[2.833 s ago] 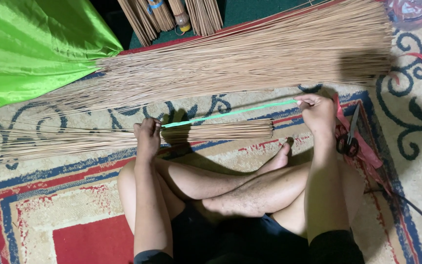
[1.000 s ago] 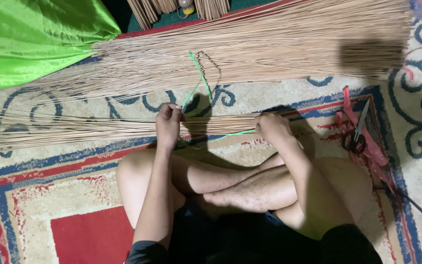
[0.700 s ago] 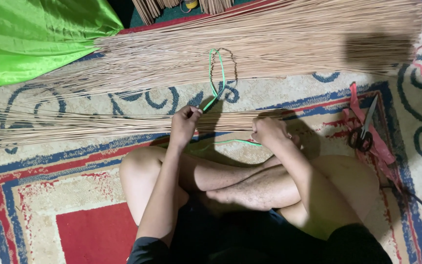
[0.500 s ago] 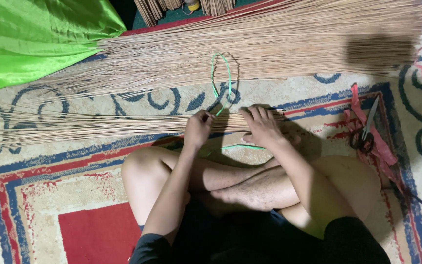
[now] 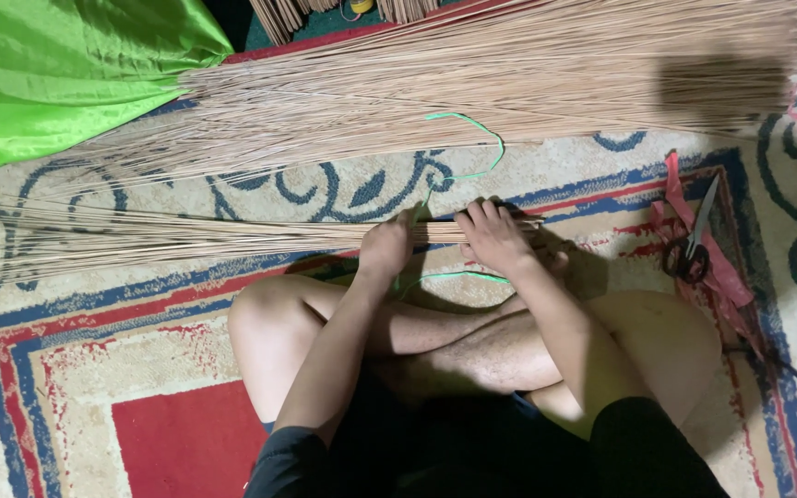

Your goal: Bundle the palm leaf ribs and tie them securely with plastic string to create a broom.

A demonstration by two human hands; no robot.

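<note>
Under the two hands the thick end of the small stick bundle point(image 5: 232, 238) on the patterned rug point(image 5: 140, 387) is hidden, left hand point(image 5: 386, 249) and right hand point(image 5: 493, 235) clasping it beside a looping green string point(image 5: 472, 129), large stick pile point(image 5: 472, 83) beyond, scissors point(image 5: 689, 249) to the right.

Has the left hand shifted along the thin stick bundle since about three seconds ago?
Yes. The left hand has slid along the small stick bundle toward its bound end, and now sits beside the right hand, under the green cord loop.
</note>
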